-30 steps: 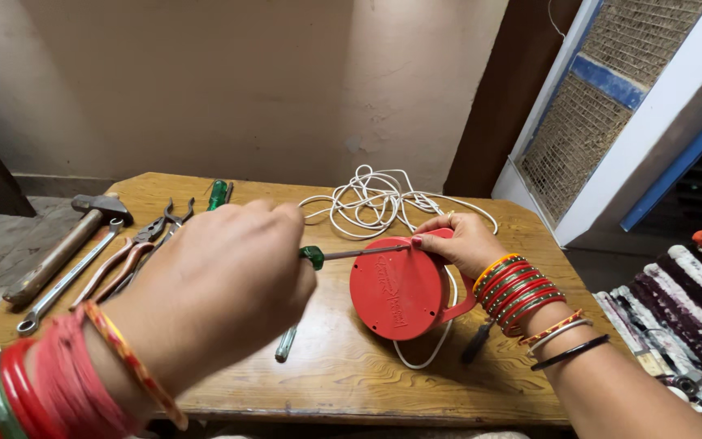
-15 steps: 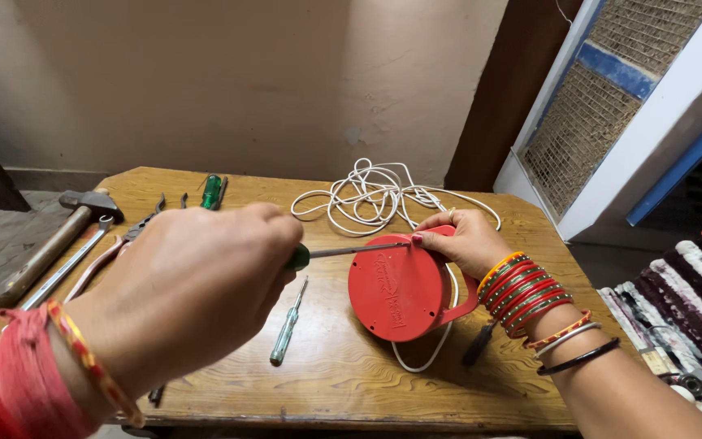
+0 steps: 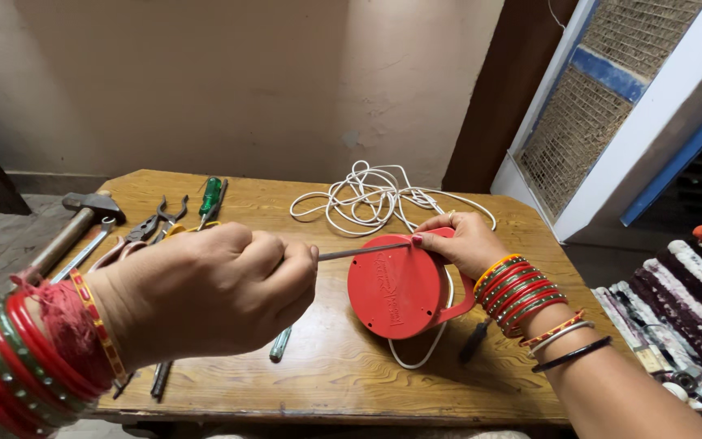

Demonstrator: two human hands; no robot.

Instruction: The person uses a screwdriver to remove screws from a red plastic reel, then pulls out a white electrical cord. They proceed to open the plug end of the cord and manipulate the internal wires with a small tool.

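Observation:
A round red plastic cord reel (image 3: pixel 396 286) stands tilted on the wooden table (image 3: pixel 351 382). My right hand (image 3: pixel 466 242) grips its upper right edge and handle. My left hand (image 3: pixel 217 293) is closed on a screwdriver whose metal shaft (image 3: pixel 363 251) points right, its tip at the reel's top beside my right thumb. The screwdriver's handle is hidden inside my fist. A white cord (image 3: pixel 371 195) runs from the reel into a loose tangle behind it.
On the left of the table lie a hammer (image 3: pixel 71 232), pliers (image 3: pixel 152 223), a green-handled screwdriver (image 3: pixel 209 195) and other hand tools. A small screwdriver (image 3: pixel 279 345) and a dark tool (image 3: pixel 474 340) lie near the reel. A window frame is on the right.
My left hand has turned on the screwdriver and now hides its green handle. The view has drifted a little; the reel and my right hand stay put.

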